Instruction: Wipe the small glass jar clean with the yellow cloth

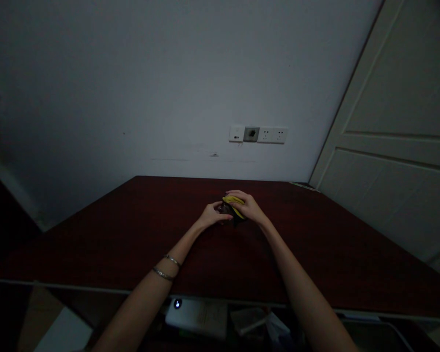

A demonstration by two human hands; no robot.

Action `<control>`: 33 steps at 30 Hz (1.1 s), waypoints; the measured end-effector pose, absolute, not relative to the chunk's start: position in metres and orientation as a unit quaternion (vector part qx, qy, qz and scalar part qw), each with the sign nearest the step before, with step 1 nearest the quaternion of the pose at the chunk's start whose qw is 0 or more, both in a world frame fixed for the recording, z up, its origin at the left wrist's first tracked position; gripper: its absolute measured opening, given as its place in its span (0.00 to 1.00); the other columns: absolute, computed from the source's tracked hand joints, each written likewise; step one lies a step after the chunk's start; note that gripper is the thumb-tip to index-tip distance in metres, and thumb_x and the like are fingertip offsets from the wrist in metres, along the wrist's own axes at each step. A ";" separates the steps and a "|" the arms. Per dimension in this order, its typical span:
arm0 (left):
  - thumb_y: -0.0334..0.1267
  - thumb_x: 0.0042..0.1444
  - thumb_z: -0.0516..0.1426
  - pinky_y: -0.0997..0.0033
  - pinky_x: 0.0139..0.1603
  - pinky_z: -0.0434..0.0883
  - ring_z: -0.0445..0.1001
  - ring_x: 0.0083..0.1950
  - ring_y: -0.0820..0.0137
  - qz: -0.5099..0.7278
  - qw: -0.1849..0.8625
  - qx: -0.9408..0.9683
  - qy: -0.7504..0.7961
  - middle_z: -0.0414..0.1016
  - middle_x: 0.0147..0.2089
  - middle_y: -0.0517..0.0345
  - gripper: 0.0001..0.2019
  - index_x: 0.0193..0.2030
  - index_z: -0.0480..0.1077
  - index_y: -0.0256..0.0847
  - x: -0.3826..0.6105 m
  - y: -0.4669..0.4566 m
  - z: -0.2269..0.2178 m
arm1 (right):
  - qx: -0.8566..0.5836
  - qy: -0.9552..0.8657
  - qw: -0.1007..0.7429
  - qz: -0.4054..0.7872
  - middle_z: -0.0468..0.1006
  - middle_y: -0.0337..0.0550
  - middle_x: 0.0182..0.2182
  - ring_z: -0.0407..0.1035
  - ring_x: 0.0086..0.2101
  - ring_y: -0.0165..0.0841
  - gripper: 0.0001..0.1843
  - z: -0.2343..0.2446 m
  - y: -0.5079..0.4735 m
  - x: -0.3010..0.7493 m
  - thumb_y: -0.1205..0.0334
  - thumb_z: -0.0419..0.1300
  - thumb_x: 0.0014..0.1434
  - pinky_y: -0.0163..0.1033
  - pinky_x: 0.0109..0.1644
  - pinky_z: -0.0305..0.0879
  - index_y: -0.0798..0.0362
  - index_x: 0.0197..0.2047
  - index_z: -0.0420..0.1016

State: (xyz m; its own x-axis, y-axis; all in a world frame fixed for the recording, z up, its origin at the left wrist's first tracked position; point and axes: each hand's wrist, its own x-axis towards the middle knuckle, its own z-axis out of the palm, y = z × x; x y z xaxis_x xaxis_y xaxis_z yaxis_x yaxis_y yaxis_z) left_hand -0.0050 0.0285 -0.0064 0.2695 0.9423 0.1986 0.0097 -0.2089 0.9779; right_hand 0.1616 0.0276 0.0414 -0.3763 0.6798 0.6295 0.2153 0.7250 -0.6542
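Both of my hands meet over the middle of a dark red table. My right hand is closed on a yellow cloth with dark parts, its fingers bent over the top. From the left, my left hand curves its thumb and fingers around a small dark, shiny object, which looks glassy. The cloth touches or lies right beside that object; the exact contact is hidden by my fingers. Dim light leaves the small object's kind unclear. Two metal bracelets circle my left forearm.
Behind the table rises a pale wall with sockets and switch plates. A white panelled door stands along the right side. Below the front edge, an open space holds a white box-like device and plastic-wrapped items.
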 end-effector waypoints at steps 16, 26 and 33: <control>0.37 0.30 0.67 0.78 0.21 0.68 0.70 0.26 0.75 0.466 0.504 0.617 0.384 0.72 0.33 0.53 0.32 0.46 0.66 0.32 -0.004 0.028 -0.005 | -0.322 -0.763 0.517 0.218 0.74 0.42 0.42 0.67 0.44 0.36 0.13 0.038 0.027 0.156 0.61 0.59 0.48 0.44 0.52 0.59 0.48 0.39 0.76; 0.38 0.28 0.67 0.75 0.21 0.69 0.69 0.26 0.74 0.431 0.507 0.636 0.391 0.72 0.33 0.51 0.38 0.50 0.63 0.30 -0.003 0.024 -0.004 | -0.411 -0.693 0.528 0.267 0.77 0.44 0.39 0.70 0.40 0.38 0.15 0.025 0.042 0.159 0.57 0.59 0.47 0.46 0.48 0.64 0.52 0.39 0.75; 0.39 0.31 0.66 0.74 0.22 0.71 0.71 0.29 0.72 0.452 0.534 0.610 0.372 0.72 0.35 0.50 0.32 0.46 0.65 0.31 -0.001 0.027 -0.003 | -0.399 -0.667 0.567 0.272 0.77 0.44 0.40 0.70 0.41 0.37 0.16 0.028 0.044 0.160 0.56 0.59 0.47 0.44 0.49 0.63 0.53 0.40 0.75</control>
